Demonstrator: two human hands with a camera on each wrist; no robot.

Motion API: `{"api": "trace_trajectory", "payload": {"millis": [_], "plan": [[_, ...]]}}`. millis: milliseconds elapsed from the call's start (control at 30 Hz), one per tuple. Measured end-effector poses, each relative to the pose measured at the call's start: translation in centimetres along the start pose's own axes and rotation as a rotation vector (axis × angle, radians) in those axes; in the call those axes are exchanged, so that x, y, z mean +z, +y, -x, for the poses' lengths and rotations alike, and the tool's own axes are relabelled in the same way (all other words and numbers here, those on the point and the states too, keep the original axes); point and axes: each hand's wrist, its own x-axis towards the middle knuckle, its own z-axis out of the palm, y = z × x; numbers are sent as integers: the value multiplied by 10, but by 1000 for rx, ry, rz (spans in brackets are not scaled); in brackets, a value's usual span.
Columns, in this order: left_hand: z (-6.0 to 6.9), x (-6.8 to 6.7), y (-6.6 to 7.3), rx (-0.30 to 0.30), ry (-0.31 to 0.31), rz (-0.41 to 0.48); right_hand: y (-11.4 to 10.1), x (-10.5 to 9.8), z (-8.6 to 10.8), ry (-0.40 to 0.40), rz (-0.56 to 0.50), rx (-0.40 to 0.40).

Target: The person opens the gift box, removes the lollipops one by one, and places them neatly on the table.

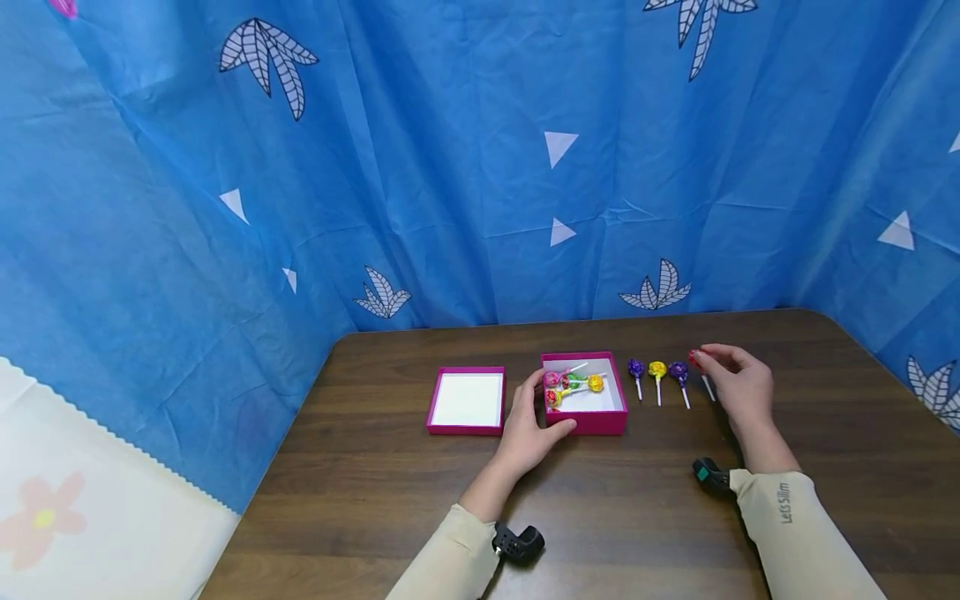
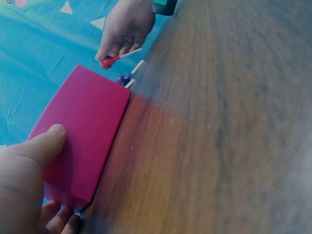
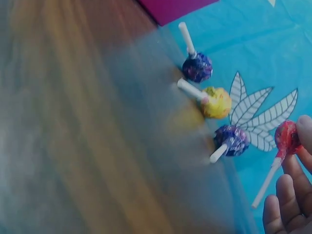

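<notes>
Cream sleeves (image 1: 806,537) reach in over the brown wooden table (image 1: 360,500), each with a black device (image 1: 520,544) strapped at the wrist. The left hand (image 1: 522,435) grips a deep pink box (image 1: 588,424), its thumb pressed to the front wall and its other fingers around the left side. Several lollipops (image 1: 595,382) lie jumbled in the open box, mostly toward its left side, with pink, yellow, green and red among their wrappers; their exact number is hard to tell. Just left of that hand lies a shallow pink lid (image 1: 468,400), its white inside facing up.

On the other side, the right hand (image 1: 742,392) pinches a red lollipop (image 3: 286,136) by its wrapped head, the white stick pointing down. Between it and the box, three lollipops lie in a row on the table: a purple one (image 1: 636,368) beside the box, then a yellow one (image 1: 657,369), then a second purple one (image 1: 678,372). Behind the table hangs a blue curtain (image 1: 465,167) printed with white leaves and triangles.
</notes>
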Motion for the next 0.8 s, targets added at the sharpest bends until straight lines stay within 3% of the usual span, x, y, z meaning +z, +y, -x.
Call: {"api": "trace_trajectory", "payload": {"millis": [333,800], "plan": [[0,0,1,-9,-2,0,12,-1,-5,8,91,46],[0,0,1,33,0,-2,25,3,-9,48,274,-26]]}}
